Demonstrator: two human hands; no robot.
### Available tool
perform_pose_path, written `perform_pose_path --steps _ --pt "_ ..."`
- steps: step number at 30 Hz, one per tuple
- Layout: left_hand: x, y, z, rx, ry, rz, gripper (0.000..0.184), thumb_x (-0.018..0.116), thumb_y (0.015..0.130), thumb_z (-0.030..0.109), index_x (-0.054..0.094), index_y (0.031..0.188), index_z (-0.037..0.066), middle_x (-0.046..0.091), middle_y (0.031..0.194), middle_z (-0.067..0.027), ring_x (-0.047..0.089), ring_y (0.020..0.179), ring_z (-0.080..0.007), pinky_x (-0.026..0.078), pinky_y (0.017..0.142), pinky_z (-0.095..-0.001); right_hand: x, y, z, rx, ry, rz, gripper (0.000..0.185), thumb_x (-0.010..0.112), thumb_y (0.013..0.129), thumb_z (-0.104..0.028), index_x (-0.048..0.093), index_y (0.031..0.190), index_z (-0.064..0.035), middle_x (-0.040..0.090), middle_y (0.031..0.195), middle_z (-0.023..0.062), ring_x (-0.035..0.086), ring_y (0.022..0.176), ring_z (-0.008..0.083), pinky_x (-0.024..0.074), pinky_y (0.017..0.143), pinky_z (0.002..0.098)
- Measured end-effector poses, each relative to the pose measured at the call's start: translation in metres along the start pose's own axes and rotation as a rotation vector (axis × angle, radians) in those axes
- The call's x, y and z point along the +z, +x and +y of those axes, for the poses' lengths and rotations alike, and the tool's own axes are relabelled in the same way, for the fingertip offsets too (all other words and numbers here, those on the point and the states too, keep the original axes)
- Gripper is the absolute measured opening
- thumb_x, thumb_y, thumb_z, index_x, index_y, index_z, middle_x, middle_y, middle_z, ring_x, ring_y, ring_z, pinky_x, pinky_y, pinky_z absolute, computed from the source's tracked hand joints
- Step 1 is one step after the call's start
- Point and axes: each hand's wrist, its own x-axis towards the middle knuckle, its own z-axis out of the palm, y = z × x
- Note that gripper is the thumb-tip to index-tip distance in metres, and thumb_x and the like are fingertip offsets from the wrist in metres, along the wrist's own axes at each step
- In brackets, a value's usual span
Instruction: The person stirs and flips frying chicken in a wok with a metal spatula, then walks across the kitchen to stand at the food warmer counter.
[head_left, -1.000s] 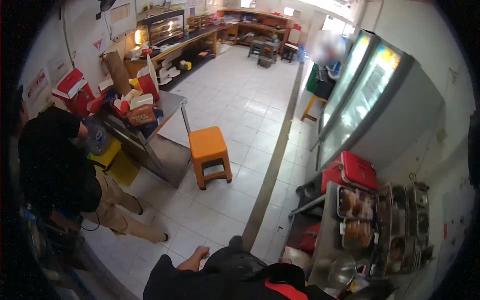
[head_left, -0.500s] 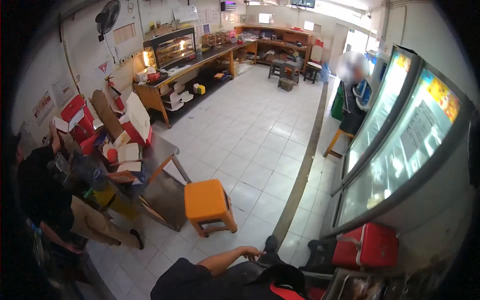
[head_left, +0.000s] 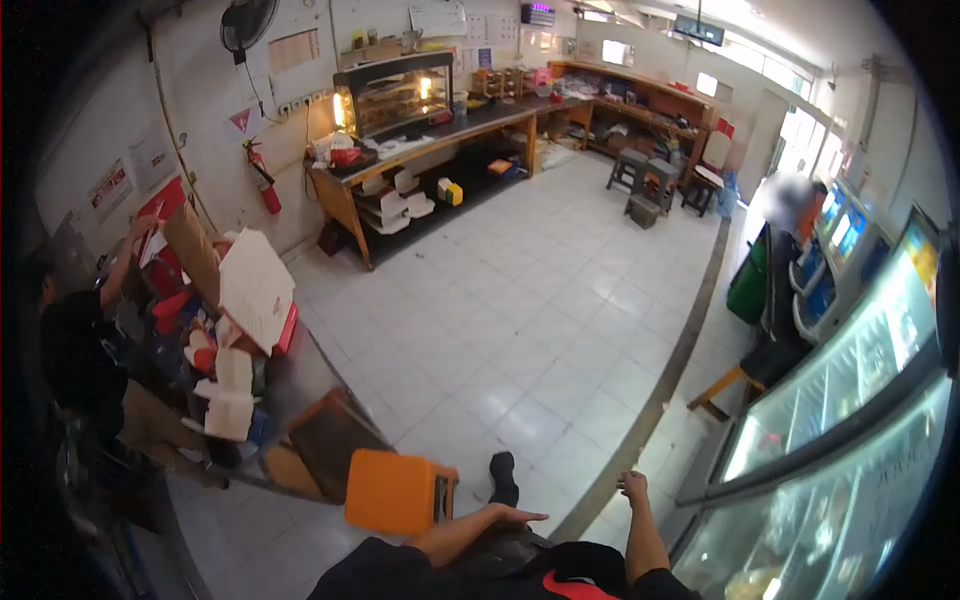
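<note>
Stool (head_left: 388, 492): looks light, stiff; hold by seat rim (head_left: 400, 454).
Left hand (head_left: 518, 514): fingers straight, empty.
Right hand (head_left: 632, 486): fingers curled, grip unclear.

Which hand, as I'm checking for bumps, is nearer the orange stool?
Left. The left hand appears beside the orange stool; the right hand is farther off, toward the glass-door fridge.

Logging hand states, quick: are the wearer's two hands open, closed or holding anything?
Left hand: open, fingers extended, nothing visible in it.
Right hand: fingers bent, nothing visible in it; open or closed, cannot tell.
</note>
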Motion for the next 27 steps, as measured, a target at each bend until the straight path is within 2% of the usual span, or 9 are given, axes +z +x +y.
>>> perform_pose_path --steps 2,5,7,11,12,17,19,22,27 --pt "-0.038 -0.024 0.042 -0.033 0.105 0.343 0.087 0.035 0.066 0.071 0.043 0.113 -0.002 0.037 0.121 -0.0153 0.038 0.108 -0.0242 0.027 0.092 -0.0367 0.029 0.037 -0.024 0.052 0.029 -0.098 0.02 0.05 0.077 -0.023 0.054 0.083 -0.0039 0.057 0.072 0.0098 0.056 0.058 0.0203 0.0434 0.049 0.0328" --pt "-0.146 -0.053 0.1 0.091 0.001 0.352 0.087 0.038 0.064 0.072 0.046 0.112 -0.001 0.043 0.114 -0.0172 0.043 0.104 -0.0235 0.034 0.087 -0.0366 0.058 0.112 -0.022 0.263 0.027 -0.256 0.016 0.055 0.076 -0.022 0.052 0.077 -0.0059 0.056 0.066 0.0069 0.055 0.055 0.0208 0.0427 0.046 0.0333" --pt "-0.185 -0.078 0.11 -0.01 -0.227 0.073 0.087 0.036 0.064 0.073 0.046 0.112 0.001 0.044 0.113 -0.0188 0.045 0.103 -0.0266 0.038 0.083 -0.039 0.062 0.115 -0.014 0.345 -0.207 -0.34 0.016 0.054 0.075 -0.023 0.053 0.076 -0.0063 0.056 0.065 0.0068 0.055 0.054 0.0204 0.0426 0.046 0.0332" --pt "-0.24 -0.218 0.163 0.072 0.129 0.472 0.097 0.028 0.064 0.076 0.023 0.127 0.003 0.03 0.126 -0.0209 0.034 0.112 -0.035 0.026 0.092 -0.0461 0.069 0.149 -0.07 0.444 -0.33 -0.311 0.017 0.054 0.075 -0.024 0.054 0.073 -0.0071 0.056 0.063 0.0066 0.054 0.052 0.0196 0.0425 0.046 0.0328" --pt "-0.287 -0.205 0.154 0.268 0.065 0.545 0.095 0.029 0.066 0.074 0.012 0.13 0.005 0.022 0.13 -0.0207 0.03 0.115 -0.0347 0.02 0.094 -0.0477 0.073 0.165 -0.085 0.458 -0.328 -0.297 0.017 0.053 0.075 -0.025 0.054 0.073 -0.0073 0.056 0.062 0.0066 0.054 0.052 0.0193 0.0425 0.046 0.0327" --pt "-0.419 -0.319 0.191 0.547 -0.017 0.898 0.075 0.032 0.076 0.061 0.021 0.128 0.008 0.031 0.127 -0.0143 0.036 0.112 -0.0278 0.027 0.092 -0.0417 0.103 0.261 -0.143 0.512 -0.383 -0.284 0.019 0.053 0.074 -0.027 0.055 0.069 -0.0083 0.056 0.06 0.0064 0.054 0.049 0.0183 0.0423 0.045 0.0323" --pt "-0.481 -0.345 0.207 0.638 -0.383 1.021 0.064 0.039 0.076 0.055 0.035 0.122 0.011 0.047 0.112 -0.0069 0.046 0.096 -0.0156 0.036 0.079 -0.0328 0.12 0.314 -0.166 0.508 -0.421 -0.31 0.02 0.052 0.074 -0.027 0.056 0.068 -0.0087 0.056 0.059 0.0063 0.053 0.048 0.0179 0.0423 0.045 0.0321" --pt "-0.55 -0.389 0.224 0.755 -0.665 1.015 0.063 0.039 0.076 0.056 0.039 0.117 0.009 0.05 0.108 -0.0066 0.047 0.096 -0.0157 0.037 0.078 -0.0307 0.15 0.407 -0.2 0.474 -0.495 -0.371 0.021 0.052 0.074 -0.029 0.056 0.066 -0.0094 0.056 0.057 0.0062 0.053 0.047 0.0172 0.0422 0.045 0.0319" --pt "-0.651 -0.349 0.148 0.444 -0.747 1.266 0.057 0.047 0.072 0.057 0.051 0.097 0.006 0.055 0.082 -0.0069 0.05 0.068 -0.0151 0.041 0.062 -0.0337 0.228 0.59 -0.304 0.319 -0.605 -0.49 0.024 0.051 0.073 -0.031 0.058 0.063 -0.0104 0.056 0.055 0.006 0.052 0.045 0.0162 0.0421 0.045 0.0314"
